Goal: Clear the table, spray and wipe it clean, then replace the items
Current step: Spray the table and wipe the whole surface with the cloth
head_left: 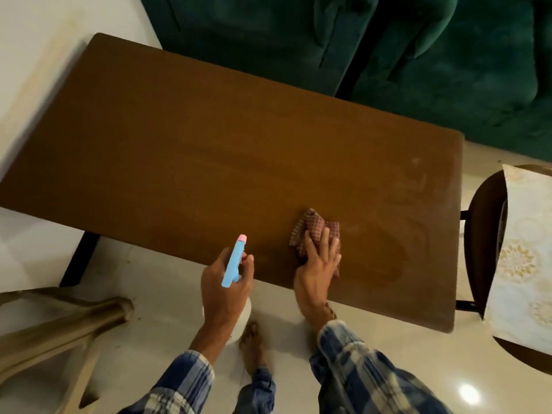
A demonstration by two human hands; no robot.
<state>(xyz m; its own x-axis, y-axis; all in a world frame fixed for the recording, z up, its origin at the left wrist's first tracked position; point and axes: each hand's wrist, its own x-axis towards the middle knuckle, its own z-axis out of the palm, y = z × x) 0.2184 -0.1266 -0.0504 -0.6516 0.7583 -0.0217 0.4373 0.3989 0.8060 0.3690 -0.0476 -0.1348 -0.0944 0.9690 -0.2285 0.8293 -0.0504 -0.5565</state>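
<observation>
No writing can be read. The right hand (pixel 318 264) lies palm down, fingers spread, pressing a checked cloth (pixel 313 231) flat on the table (pixel 179 150) near its near edge. The left hand (pixel 225 285), fingers curled, grips a spray bottle (pixel 234 261) just off that edge

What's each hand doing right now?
Left hand: closed around the spray bottle.
Right hand: fingers spread, pressing the cloth flat on the table.
</observation>
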